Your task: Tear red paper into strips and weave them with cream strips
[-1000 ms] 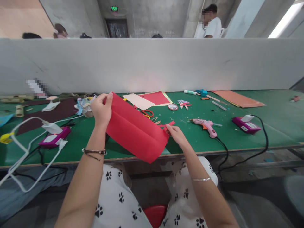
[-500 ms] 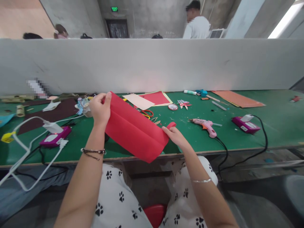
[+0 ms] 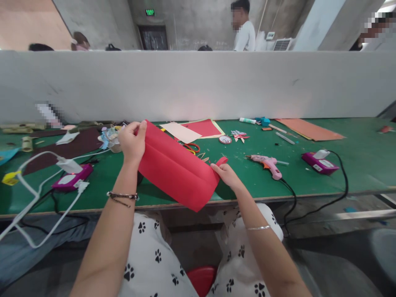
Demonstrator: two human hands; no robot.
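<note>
A red sheet of paper (image 3: pixel 176 165) with a lengthwise crease is held up at a tilt over the table's front edge. At its upper left end, my left hand (image 3: pixel 133 140) pinches it between thumb and fingers. My right hand (image 3: pixel 225 173) grips the lower right end, where a narrow red strip curls up above the thumb. Behind the sheet lie scissors (image 3: pixel 193 147) with red and yellow handles, partly hidden by the paper. A pink hot glue gun (image 3: pixel 267 163) rests on the table to the right of my right hand.
The green table (image 3: pixel 241 185) holds stacked paper (image 3: pixel 207 127), a round tin (image 3: pixel 225 139), a glue stick (image 3: pixel 247 120) and orange sheets (image 3: pixel 309 128). Purple power strips (image 3: pixel 72 177) with cables stand at both sides. A grey partition (image 3: pixel 198 84) runs along the back; people are beyond it.
Both hands keep their grip; the red sheet has shifted very slightly right. Beyond the partition, the person in white has moved left and another person has appeared at far right.
</note>
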